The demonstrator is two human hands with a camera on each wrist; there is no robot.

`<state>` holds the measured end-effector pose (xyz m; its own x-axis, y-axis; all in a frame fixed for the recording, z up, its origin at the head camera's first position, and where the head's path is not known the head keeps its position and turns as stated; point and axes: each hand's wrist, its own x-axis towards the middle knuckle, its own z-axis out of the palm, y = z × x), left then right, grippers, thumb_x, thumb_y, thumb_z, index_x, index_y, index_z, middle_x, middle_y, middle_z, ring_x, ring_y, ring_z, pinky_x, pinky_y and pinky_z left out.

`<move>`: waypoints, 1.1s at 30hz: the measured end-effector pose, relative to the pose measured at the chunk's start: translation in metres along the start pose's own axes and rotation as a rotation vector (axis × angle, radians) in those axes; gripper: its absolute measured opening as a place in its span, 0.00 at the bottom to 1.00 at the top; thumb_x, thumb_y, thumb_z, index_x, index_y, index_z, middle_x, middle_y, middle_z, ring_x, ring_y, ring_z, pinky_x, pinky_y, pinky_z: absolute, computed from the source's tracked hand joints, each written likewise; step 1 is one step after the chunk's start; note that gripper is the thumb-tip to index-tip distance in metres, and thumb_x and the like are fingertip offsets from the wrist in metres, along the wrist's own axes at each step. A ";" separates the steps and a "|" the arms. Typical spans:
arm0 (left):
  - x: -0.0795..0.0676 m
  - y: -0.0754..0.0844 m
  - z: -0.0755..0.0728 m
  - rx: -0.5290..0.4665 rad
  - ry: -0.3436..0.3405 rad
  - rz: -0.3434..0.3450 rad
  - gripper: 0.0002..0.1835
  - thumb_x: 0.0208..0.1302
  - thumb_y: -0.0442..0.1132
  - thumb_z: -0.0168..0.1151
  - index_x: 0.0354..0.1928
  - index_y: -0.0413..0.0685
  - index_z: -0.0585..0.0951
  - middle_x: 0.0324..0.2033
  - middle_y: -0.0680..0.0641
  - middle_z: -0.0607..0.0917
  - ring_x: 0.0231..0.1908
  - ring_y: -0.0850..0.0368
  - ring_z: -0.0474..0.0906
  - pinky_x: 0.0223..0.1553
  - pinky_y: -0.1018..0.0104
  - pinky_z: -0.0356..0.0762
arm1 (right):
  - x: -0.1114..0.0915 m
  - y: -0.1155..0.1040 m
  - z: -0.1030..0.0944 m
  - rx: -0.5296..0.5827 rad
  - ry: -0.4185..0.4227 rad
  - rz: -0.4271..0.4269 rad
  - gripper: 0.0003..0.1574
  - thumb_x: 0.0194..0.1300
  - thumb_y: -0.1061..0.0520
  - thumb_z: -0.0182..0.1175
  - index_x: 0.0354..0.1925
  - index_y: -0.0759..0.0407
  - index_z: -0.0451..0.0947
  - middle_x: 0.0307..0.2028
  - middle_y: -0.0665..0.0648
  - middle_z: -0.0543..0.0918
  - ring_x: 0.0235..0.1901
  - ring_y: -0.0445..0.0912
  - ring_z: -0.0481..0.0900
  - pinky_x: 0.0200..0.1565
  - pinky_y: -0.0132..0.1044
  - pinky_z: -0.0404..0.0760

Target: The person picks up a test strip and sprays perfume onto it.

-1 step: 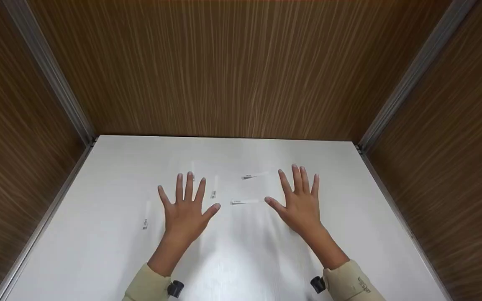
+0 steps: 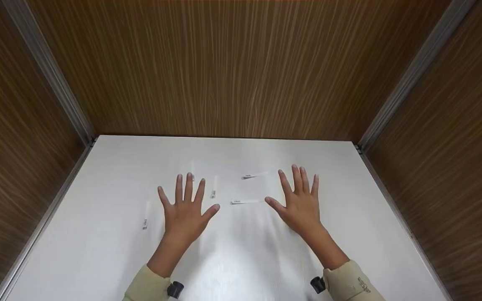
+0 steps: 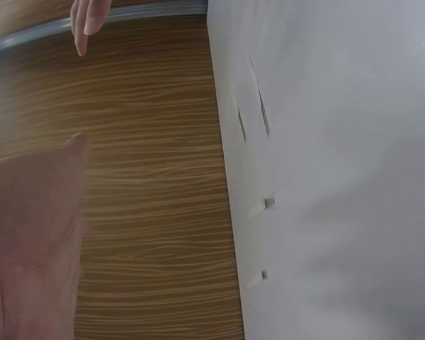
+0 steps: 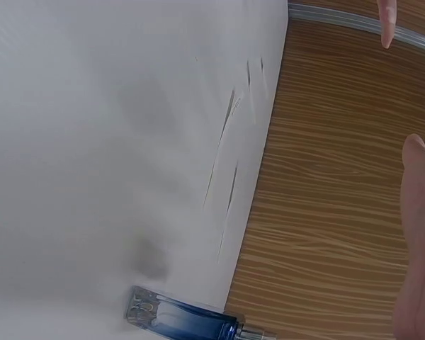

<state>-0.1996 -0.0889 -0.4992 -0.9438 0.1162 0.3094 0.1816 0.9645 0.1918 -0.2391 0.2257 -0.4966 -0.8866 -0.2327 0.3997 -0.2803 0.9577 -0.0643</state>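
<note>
Both hands are held up over the white table (image 2: 98,251), fingers spread, holding nothing. My left hand (image 2: 183,215) is on the left, among three white paper strips with printed ends. One strip (image 2: 145,219) lies left of it, another (image 2: 214,190) by its index finger, and the third (image 2: 193,177) is partly hidden behind its fingertips. On the right is my right hand (image 2: 303,209), its thumb overlapping the plain end of a fourth strip (image 2: 243,202). A fifth strip (image 2: 249,176) lies farther back. A blue glass bottle (image 4: 184,319) with a silvery neck lies in the right wrist view.
A brown wood-grain panel (image 2: 232,71) rises behind the table. Similar panels stand at the left (image 2: 11,146) and the right (image 2: 446,146), with metal rails (image 2: 52,75) at the corners. Black bands (image 2: 175,289) sit at both sleeves.
</note>
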 end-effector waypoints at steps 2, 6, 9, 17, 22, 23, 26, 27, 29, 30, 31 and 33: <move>0.000 -0.001 0.000 -0.017 0.000 -0.001 0.45 0.70 0.71 0.46 0.79 0.51 0.57 0.79 0.36 0.49 0.79 0.36 0.37 0.67 0.22 0.27 | 0.000 0.001 0.000 0.006 0.006 0.001 0.53 0.68 0.22 0.47 0.80 0.46 0.52 0.80 0.62 0.46 0.79 0.57 0.40 0.74 0.64 0.29; -0.003 -0.004 -0.002 -0.084 -0.019 -0.018 0.44 0.71 0.68 0.48 0.79 0.50 0.57 0.79 0.35 0.48 0.79 0.35 0.37 0.68 0.23 0.30 | -0.001 0.006 -0.002 0.024 0.013 0.005 0.52 0.68 0.24 0.48 0.79 0.47 0.54 0.79 0.62 0.48 0.79 0.58 0.43 0.74 0.64 0.30; -0.005 -0.010 -0.003 -0.135 -0.029 -0.041 0.43 0.72 0.66 0.50 0.79 0.48 0.58 0.79 0.34 0.48 0.78 0.34 0.38 0.68 0.24 0.33 | -0.002 0.011 -0.004 0.055 0.003 0.004 0.51 0.69 0.25 0.50 0.79 0.47 0.54 0.79 0.62 0.49 0.79 0.58 0.44 0.74 0.64 0.30; -0.010 -0.027 -0.004 -0.211 -0.025 -0.089 0.44 0.71 0.64 0.54 0.78 0.44 0.58 0.78 0.33 0.51 0.77 0.34 0.41 0.68 0.26 0.38 | -0.002 0.025 -0.007 0.156 -0.032 -0.041 0.48 0.69 0.30 0.55 0.78 0.46 0.56 0.78 0.59 0.51 0.79 0.56 0.45 0.76 0.58 0.35; -0.015 -0.036 -0.006 -0.224 0.017 -0.112 0.42 0.71 0.60 0.57 0.76 0.41 0.61 0.76 0.32 0.56 0.76 0.33 0.47 0.68 0.29 0.47 | -0.005 0.034 -0.009 0.283 -0.110 -0.030 0.48 0.70 0.31 0.56 0.78 0.44 0.55 0.78 0.58 0.50 0.78 0.57 0.48 0.75 0.60 0.46; -0.016 -0.038 -0.006 -0.228 0.028 -0.113 0.41 0.71 0.59 0.58 0.76 0.40 0.62 0.75 0.32 0.57 0.75 0.34 0.49 0.68 0.30 0.49 | -0.006 0.036 -0.009 0.310 -0.126 -0.019 0.48 0.70 0.31 0.56 0.79 0.43 0.54 0.79 0.58 0.50 0.78 0.57 0.48 0.75 0.61 0.50; -0.019 -0.042 -0.008 -0.238 0.055 -0.124 0.38 0.71 0.56 0.59 0.74 0.39 0.64 0.73 0.33 0.62 0.73 0.34 0.55 0.68 0.33 0.55 | -0.007 0.044 -0.011 0.389 -0.175 0.019 0.49 0.69 0.29 0.56 0.79 0.41 0.52 0.79 0.56 0.48 0.77 0.58 0.49 0.70 0.64 0.59; -0.020 -0.043 -0.008 -0.241 0.061 -0.130 0.38 0.72 0.56 0.59 0.74 0.39 0.65 0.73 0.33 0.63 0.73 0.35 0.56 0.68 0.34 0.56 | -0.007 0.046 -0.011 0.411 -0.191 0.032 0.50 0.68 0.28 0.55 0.79 0.40 0.52 0.79 0.56 0.48 0.77 0.59 0.50 0.69 0.66 0.60; -0.021 -0.046 -0.009 -0.253 0.067 -0.144 0.36 0.72 0.54 0.59 0.72 0.39 0.67 0.72 0.34 0.65 0.71 0.35 0.59 0.68 0.35 0.58 | -0.008 0.052 -0.012 0.456 -0.218 0.056 0.50 0.68 0.27 0.55 0.79 0.38 0.50 0.79 0.55 0.47 0.78 0.59 0.49 0.68 0.68 0.61; -0.022 -0.048 -0.009 -0.262 0.068 -0.155 0.35 0.72 0.53 0.59 0.72 0.39 0.68 0.71 0.34 0.66 0.71 0.35 0.61 0.68 0.35 0.59 | -0.008 0.055 -0.012 0.480 -0.226 0.063 0.51 0.68 0.27 0.55 0.79 0.39 0.50 0.80 0.56 0.46 0.78 0.60 0.48 0.68 0.69 0.61; -0.023 -0.049 -0.009 -0.272 0.066 -0.168 0.34 0.72 0.53 0.59 0.71 0.39 0.68 0.71 0.35 0.67 0.70 0.36 0.61 0.68 0.35 0.60 | -0.009 0.058 -0.011 0.502 -0.235 0.070 0.51 0.67 0.27 0.56 0.80 0.38 0.50 0.80 0.56 0.46 0.78 0.60 0.48 0.67 0.69 0.60; -0.025 -0.053 -0.010 -0.296 0.067 -0.198 0.33 0.72 0.52 0.59 0.70 0.39 0.70 0.70 0.35 0.68 0.69 0.36 0.64 0.67 0.36 0.62 | -0.009 0.063 -0.009 0.548 -0.245 0.079 0.52 0.67 0.28 0.57 0.80 0.39 0.50 0.79 0.57 0.46 0.78 0.61 0.47 0.68 0.70 0.59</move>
<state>-0.1826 -0.1450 -0.5081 -0.9503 -0.0914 0.2977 0.0784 0.8549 0.5129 -0.2451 0.2896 -0.4957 -0.9530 -0.2592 0.1568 -0.3015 0.7624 -0.5725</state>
